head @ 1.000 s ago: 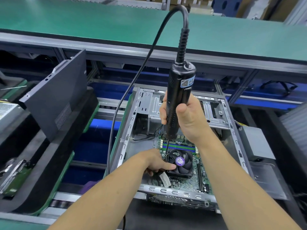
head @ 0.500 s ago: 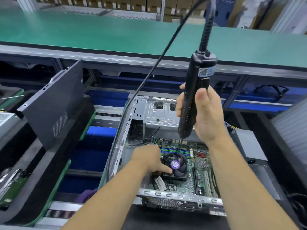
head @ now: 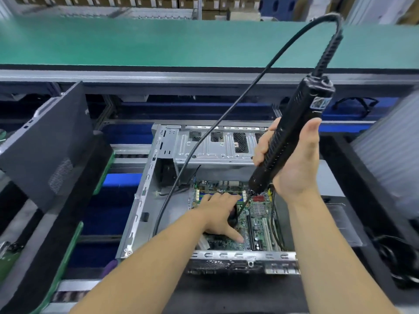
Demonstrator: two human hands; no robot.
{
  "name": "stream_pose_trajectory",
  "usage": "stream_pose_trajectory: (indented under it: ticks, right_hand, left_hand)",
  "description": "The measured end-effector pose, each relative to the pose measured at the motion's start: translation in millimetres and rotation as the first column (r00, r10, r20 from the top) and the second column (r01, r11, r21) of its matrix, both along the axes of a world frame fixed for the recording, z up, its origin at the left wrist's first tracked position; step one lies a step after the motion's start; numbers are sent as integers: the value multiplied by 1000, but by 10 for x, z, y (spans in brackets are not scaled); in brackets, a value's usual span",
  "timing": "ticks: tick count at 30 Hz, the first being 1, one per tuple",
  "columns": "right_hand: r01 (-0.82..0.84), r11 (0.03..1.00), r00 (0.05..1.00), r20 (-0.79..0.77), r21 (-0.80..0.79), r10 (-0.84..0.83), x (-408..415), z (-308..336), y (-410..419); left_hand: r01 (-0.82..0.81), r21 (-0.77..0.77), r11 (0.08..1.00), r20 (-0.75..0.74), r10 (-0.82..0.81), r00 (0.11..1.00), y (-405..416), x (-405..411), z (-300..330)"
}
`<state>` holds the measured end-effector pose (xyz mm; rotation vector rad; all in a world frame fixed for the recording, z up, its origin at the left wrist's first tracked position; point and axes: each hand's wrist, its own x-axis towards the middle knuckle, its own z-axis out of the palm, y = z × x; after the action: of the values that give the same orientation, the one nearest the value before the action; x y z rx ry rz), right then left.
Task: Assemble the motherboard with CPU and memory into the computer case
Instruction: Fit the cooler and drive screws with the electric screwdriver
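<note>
An open metal computer case point(head: 145, 200) lies on its side in front of me. The green motherboard point(head: 256, 220) sits inside it, with memory slots point(head: 204, 196) along its far edge. My left hand point(head: 221, 215) rests spread over the black CPU cooler fan point(head: 233, 219) and hides most of it, thumb pointing down onto the board. My right hand point(head: 294, 164) grips a black corded electric screwdriver point(head: 292, 137), which tilts to the right. Its bit point(head: 244, 203) points down at the board just right of my left hand.
A dark case side panel point(head: 45, 141) leans upright at the left. The screwdriver's black cable point(head: 226, 114) arcs over the case. A green conveyor belt point(head: 158, 41) runs across the back. A grey ribbed block point(head: 390, 150) stands at the right, with black cables point(head: 394, 259) below.
The screwdriver has swung to the right and now tilts more. My left hand has slid right over the fan and covers it. My head has come closer to the case.
</note>
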<state>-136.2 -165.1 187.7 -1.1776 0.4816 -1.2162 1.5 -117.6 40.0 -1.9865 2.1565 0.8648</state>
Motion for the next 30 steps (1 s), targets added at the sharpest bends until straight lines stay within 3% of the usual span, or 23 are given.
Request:
stream_pose_trajectory:
  ticks: [8,30]
  right_hand:
    - [-18,998,998,-55,-58,15,-37,23,34]
    - [-53,998,997,-62,-30,52,-19,-55,61]
  left_hand:
    - [68,20,997,214,-71,974,-9,-144,-49]
    - [77,22,997,282,-80,956,9,-198,-33]
